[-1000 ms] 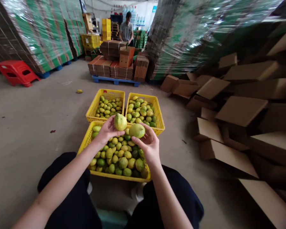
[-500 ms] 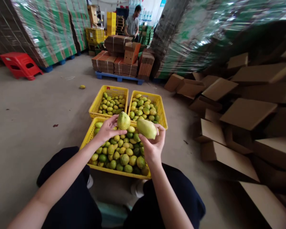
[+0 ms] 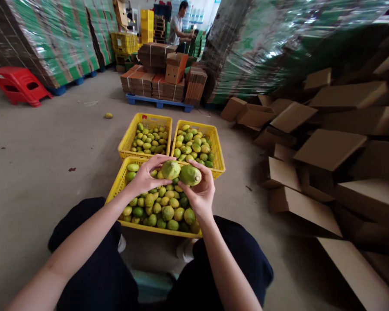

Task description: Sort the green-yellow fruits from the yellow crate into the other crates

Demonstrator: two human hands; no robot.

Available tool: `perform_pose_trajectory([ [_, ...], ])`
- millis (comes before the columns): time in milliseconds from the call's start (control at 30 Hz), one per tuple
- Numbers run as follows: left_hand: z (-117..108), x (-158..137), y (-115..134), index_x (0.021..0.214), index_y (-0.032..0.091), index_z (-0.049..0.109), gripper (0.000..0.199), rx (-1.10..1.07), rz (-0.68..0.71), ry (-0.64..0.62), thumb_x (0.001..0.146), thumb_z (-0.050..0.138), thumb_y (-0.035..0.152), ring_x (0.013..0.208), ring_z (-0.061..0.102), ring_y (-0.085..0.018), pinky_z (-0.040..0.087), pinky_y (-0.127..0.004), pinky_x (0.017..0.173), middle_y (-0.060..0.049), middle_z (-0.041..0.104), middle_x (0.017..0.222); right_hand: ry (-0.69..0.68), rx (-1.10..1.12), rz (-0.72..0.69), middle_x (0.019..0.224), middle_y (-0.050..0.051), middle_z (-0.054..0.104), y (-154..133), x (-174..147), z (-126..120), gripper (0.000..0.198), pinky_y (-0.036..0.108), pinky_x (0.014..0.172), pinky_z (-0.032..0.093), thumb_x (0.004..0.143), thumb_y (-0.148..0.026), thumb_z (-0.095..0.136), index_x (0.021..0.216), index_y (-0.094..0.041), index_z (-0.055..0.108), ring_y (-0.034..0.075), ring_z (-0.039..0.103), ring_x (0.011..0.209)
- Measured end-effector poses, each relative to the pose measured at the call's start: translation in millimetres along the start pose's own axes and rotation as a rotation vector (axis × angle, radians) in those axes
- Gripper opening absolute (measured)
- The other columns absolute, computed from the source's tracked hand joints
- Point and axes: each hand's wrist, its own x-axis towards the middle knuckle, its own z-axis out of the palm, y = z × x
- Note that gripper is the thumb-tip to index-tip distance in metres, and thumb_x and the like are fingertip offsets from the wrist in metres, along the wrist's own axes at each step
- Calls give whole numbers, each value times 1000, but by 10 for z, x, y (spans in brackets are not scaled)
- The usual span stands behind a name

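Note:
My left hand (image 3: 148, 176) grips a yellow-green lemon (image 3: 170, 169) between thumb and fingers. Close beside it, a greener lemon (image 3: 189, 175) is pinched in my right hand (image 3: 202, 190), with one end turned towards me. The two fruits are side by side and seem to touch. Both are held above the near yellow crate (image 3: 160, 232), which is full of green and yellow lemons (image 3: 167, 212). My hands and the held fruit cover part of that crate's far side.
Behind stand two more lemon crates, a left one (image 3: 125, 147) and a right one (image 3: 219, 149). A single lemon (image 3: 108, 115) lies on the floor. Cardboard boxes (image 3: 330, 149) pile up at right; a red stool (image 3: 19, 84) stands left. A co-worker (image 3: 176, 28) is beyond stacked cartons (image 3: 155, 56).
My right hand has turned its lemon, so its end now faces me, and brought it closer to the left one. The co-worker's arms have come up and reach to the right.

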Motion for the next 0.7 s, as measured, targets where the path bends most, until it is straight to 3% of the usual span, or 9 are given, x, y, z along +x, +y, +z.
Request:
perform_pose_trajectory([
  [233, -13, -2, -34, 112, 27, 75, 59, -109, -41, 22, 56, 87, 9, 123, 55, -26, 43, -33, 105, -6, 62, 123, 4, -140, 2, 133, 5, 57, -10, -19, -17, 50, 50, 114, 38, 69, -21, 80, 116, -31, 65, 29, 48, 132],
  [400, -6, 20, -35, 119, 22, 68, 56, -564, -327, -28, 64, 80, 23, 117, 60, -29, 46, -42, 102, -9, 67, 121, 32, 147, 356, 111, 3, 68, 37, 10, -14, 52, 43, 96, 53, 68, -29, 80, 117, -28, 62, 24, 64, 105],
  [467, -6, 27, -13, 121, 21, 65, 55, -732, -418, 12, 68, 73, 31, 102, 66, -27, 51, -42, 93, -10, 69, 114, 64, 309, 477, 98, 1, 70, 58, 34, -7, 40, 39, 84, 57, 70, -32, 75, 108, -26, 63, 21, 67, 90],
  [533, 7, 32, -7, 118, 20, 66, 48, -832, -446, 87, 73, 67, 37, 78, 66, -20, 54, -35, 74, -8, 71, 101, 60, 438, 568, 90, 1, 71, 85, 60, -3, 28, 35, 71, 58, 72, -36, 71, 96, -23, 64, 19, 66, 77],
  [633, 66, 41, -48, 101, 21, 68, 34, -915, -464, 209, 79, 64, 46, 49, 52, -9, 43, -22, 45, -1, 67, 80, 37, 543, 662, 84, 4, 71, 149, 81, -3, 28, 29, 52, 52, 76, -45, 65, 89, -20, 66, 16, 60, 60],
  [700, 115, 48, -99, 93, 21, 67, 28, -932, -506, 290, 80, 64, 46, 45, 49, -7, 38, -19, 40, 1, 65, 75, 24, 606, 724, 78, 4, 70, 205, 70, -5, 33, 26, 43, 46, 80, -51, 62, 88, -19, 67, 12, 53, 50],
])
